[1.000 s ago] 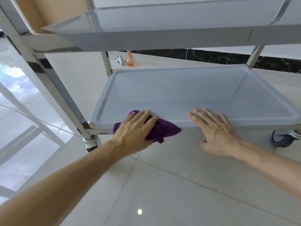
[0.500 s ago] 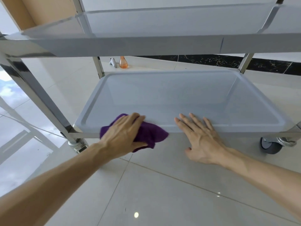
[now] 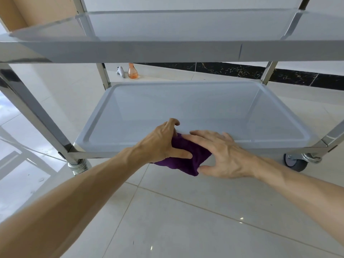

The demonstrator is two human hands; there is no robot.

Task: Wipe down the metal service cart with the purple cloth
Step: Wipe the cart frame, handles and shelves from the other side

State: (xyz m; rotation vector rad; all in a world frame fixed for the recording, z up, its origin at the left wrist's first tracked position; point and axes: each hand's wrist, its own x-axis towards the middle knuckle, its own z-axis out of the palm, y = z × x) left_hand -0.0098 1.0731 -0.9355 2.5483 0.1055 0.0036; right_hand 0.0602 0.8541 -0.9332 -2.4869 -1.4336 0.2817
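Left grip: left hand (image 3: 163, 144) curls round the purple cloth (image 3: 186, 159), thumb laid across the cloth's near face, fingers folded over its far top edge at the shelf rim
Right grip: right hand (image 3: 221, 155) meets the same cloth from 3 o'clock; fingers lie fairly straight over its upper part while the thumb closes in under its lower corner, so the cloth is pinched between both hands
Cloth position: bunched against the front lip of the lower shelf (image 3: 186, 108), roughly mid-width, with its lower part hanging below the lip over the floor (image 3: 186, 220)
Step in hand: judged a regrip or refold of the cloth at the front edge, or a passing of it between hands, rather than a wiping stroke; which of these cannot be told
Next move calls for: a flat pad of cloth under one palm, then strokes along the front lip toward 3 o'clock or up onto the shelf bed at 12 o'clock
Cart surroundings: upper shelf (image 3: 130, 51) overhangs at 12 o'clock; caster (image 3: 296, 162) at 3 o'clock; orange bottle (image 3: 133, 71) stands on the floor beyond the cart
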